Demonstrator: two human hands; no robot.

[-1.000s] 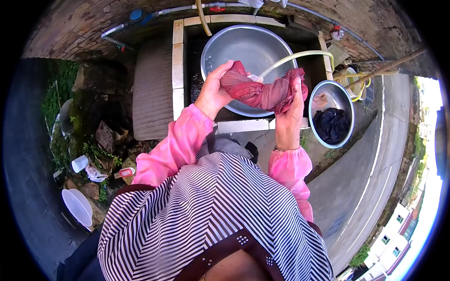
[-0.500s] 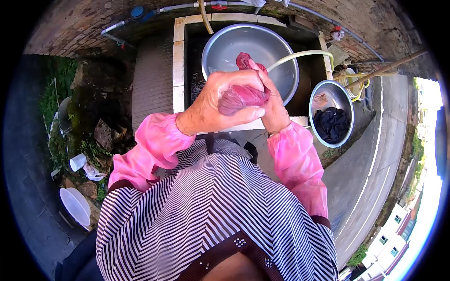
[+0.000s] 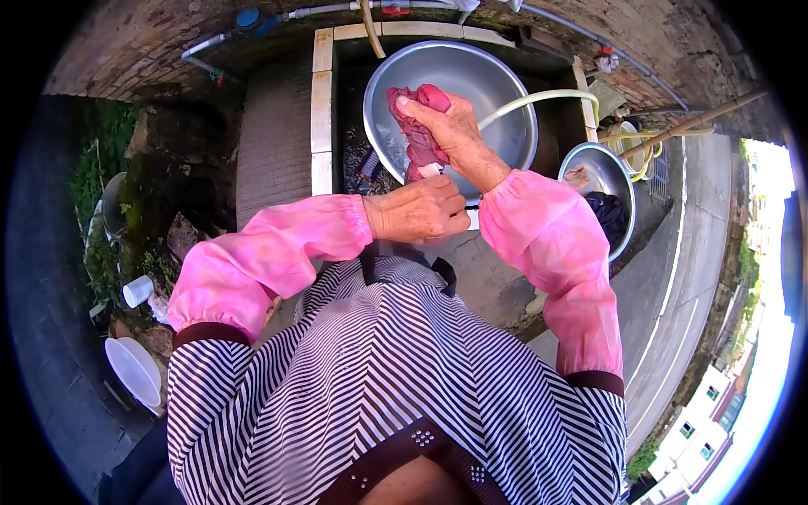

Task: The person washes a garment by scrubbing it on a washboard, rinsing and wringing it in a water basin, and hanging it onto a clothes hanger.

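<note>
A bunched, wet-looking dark red cloth (image 3: 412,126) is held over the big metal basin (image 3: 374,88). My right hand (image 3: 463,145) is wrapped round its upper part, thumb along the top, with a rounded lump of cloth bulging past the grip. Lower down and nearer my body, my left hand (image 3: 421,209) is closed at the cloth's bottom end. A small pale patch shows where the cloth meets this fist; whether it is a label or part of the hand I cannot tell. Pink sleeve covers (image 3: 539,219) are on both forearms.
The basin stands inside a tiled trough (image 3: 321,118), with a pale hose (image 3: 547,98) running into it. To the right, a smaller metal basin (image 3: 624,168) contains dark clothing (image 3: 608,215). Pipes (image 3: 328,11) run along the wall. A white tub (image 3: 133,370) lies lower left.
My hands have moved apart from their joint grip on the cloth. The right hand went up with the cloth over the basin; the left came down towards my body at its lower end.
</note>
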